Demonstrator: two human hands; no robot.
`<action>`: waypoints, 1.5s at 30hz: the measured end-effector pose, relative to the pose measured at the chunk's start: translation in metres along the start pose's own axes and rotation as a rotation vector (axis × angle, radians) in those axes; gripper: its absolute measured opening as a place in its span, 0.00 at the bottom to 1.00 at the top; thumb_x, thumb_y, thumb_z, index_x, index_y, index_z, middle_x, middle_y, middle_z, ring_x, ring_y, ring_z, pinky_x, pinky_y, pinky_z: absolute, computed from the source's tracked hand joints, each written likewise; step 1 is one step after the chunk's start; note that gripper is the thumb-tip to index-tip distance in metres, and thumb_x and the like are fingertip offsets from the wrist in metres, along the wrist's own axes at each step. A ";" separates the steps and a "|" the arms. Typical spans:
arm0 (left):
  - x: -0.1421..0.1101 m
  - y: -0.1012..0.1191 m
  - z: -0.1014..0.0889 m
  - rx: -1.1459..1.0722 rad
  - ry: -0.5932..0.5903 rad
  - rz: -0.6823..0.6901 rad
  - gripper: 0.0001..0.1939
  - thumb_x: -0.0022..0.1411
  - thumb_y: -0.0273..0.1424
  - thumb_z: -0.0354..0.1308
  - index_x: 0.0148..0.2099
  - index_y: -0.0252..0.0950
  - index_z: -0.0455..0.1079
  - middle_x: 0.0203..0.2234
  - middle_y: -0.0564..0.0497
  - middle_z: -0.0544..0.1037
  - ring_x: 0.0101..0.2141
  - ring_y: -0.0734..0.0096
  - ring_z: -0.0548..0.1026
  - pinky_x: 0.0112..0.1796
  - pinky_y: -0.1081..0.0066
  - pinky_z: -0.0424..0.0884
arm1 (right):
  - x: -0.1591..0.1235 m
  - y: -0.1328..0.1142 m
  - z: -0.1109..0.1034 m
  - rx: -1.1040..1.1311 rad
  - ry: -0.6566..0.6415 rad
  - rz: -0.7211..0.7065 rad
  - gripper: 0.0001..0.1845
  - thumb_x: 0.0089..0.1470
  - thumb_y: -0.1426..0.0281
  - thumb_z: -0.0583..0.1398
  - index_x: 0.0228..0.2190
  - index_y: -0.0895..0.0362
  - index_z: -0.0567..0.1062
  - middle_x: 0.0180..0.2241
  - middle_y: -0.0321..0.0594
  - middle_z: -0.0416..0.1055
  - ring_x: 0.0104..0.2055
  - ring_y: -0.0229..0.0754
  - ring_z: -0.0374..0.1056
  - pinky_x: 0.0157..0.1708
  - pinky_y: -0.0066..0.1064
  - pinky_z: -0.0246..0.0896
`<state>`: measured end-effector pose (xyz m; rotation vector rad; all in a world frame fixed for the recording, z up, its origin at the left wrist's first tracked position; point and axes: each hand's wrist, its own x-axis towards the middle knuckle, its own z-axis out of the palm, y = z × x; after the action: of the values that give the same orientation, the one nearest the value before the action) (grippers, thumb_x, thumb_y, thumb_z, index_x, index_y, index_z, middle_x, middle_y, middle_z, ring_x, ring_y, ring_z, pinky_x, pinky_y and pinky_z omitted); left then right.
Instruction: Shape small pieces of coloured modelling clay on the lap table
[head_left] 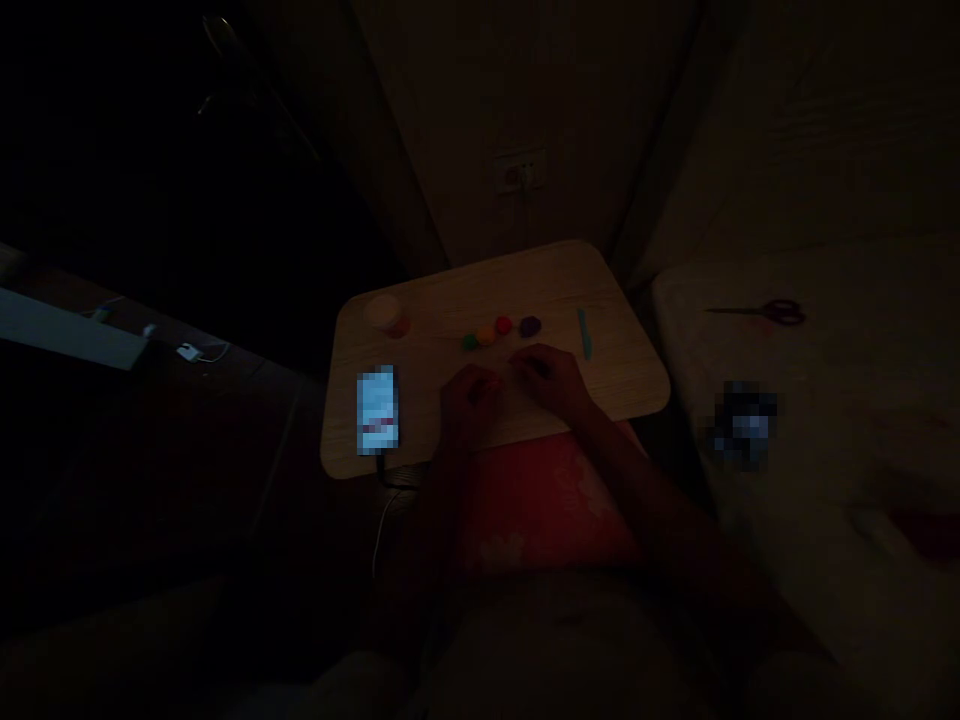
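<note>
the fingers of the left hand [471, 395] and right hand [551, 378] are curled inward, the hands facing each other; in the dim light one cannot tell whether either pinches anything. just beyond the fingertips, on a pale wood-grain table with rounded corners [435, 292], lie a small dark-green rounded lump [469, 342], an orange rounded lump [487, 336] and a bright red rounded lump [503, 325] in a slanting row; a dark purple rounded lump [530, 326] sits near the right hand. further right lies a flat teal knife-shaped tool [585, 335]. at the far left stands a pale round tub [385, 311], reddish near its base, its contents too dark to tell. nearer is a lit rectangular phone [377, 410], its screen writing blurred into blocks. beyond the table's right side rest dark-handled scissors [780, 312].
</note>
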<state>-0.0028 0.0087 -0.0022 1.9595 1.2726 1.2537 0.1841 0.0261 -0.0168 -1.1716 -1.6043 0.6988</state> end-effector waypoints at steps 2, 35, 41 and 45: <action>0.000 0.000 0.000 -0.003 -0.003 -0.008 0.04 0.61 0.30 0.61 0.34 0.36 0.74 0.30 0.51 0.78 0.32 0.70 0.75 0.35 0.72 0.70 | 0.000 0.000 0.000 -0.001 0.003 -0.003 0.10 0.57 0.66 0.60 0.36 0.55 0.81 0.37 0.43 0.80 0.38 0.45 0.75 0.41 0.35 0.69; 0.001 0.002 0.003 -0.048 0.037 -0.083 0.04 0.61 0.30 0.62 0.38 0.36 0.75 0.33 0.50 0.79 0.35 0.71 0.78 0.37 0.74 0.75 | 0.001 0.001 0.001 0.011 -0.007 0.001 0.10 0.57 0.67 0.61 0.37 0.55 0.82 0.37 0.42 0.80 0.37 0.43 0.74 0.39 0.33 0.68; 0.000 -0.001 0.003 -0.036 0.017 -0.052 0.05 0.63 0.32 0.62 0.40 0.37 0.76 0.36 0.48 0.79 0.37 0.68 0.78 0.39 0.71 0.75 | 0.001 0.001 0.000 -0.015 -0.016 0.005 0.10 0.57 0.67 0.60 0.37 0.55 0.82 0.37 0.43 0.80 0.38 0.44 0.75 0.40 0.34 0.68; -0.002 -0.003 0.004 -0.051 0.007 -0.063 0.05 0.63 0.33 0.62 0.39 0.37 0.76 0.35 0.48 0.79 0.37 0.69 0.78 0.38 0.72 0.76 | 0.001 0.000 0.000 -0.018 -0.020 0.012 0.10 0.57 0.66 0.61 0.36 0.55 0.82 0.37 0.43 0.80 0.38 0.44 0.75 0.41 0.35 0.68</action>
<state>-0.0010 0.0088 -0.0066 1.8670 1.2833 1.2504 0.1840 0.0273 -0.0163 -1.1914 -1.6242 0.7075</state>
